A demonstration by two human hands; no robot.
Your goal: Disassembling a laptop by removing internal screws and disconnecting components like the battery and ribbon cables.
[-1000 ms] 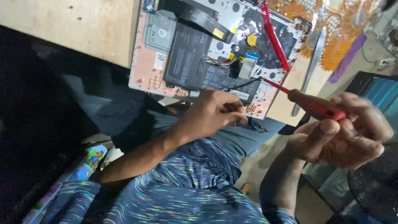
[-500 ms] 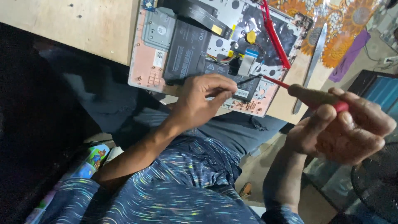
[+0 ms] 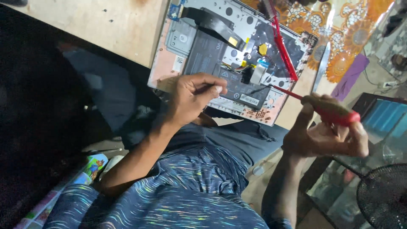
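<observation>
An opened laptop (image 3: 169, 68) lies bottom-up at the edge of a wooden table (image 3: 106, 25), its dark battery (image 3: 212, 63) and circuit boards exposed. My left hand (image 3: 193, 95) rests over the laptop's near edge, thumb and fingers pinched together on something too small to make out. My right hand (image 3: 328, 135) grips a red-handled screwdriver (image 3: 333, 111); its thin shaft reaches left and its tip touches the laptop's inside beside the battery. A red tool (image 3: 282, 44) lies across the far part of the laptop.
A floral orange cloth (image 3: 339, 29) covers the table at the back right, with a metal blade-like tool (image 3: 320, 63) and a purple strip (image 3: 349, 76) on it. A fan grille (image 3: 381, 199) sits at bottom right. My lap in patterned blue fabric (image 3: 178, 199) fills the foreground.
The view has shifted, so the laptop sits lower in the picture. My left hand moved up onto the laptop's near edge. My right hand has kept hold of the screwdriver.
</observation>
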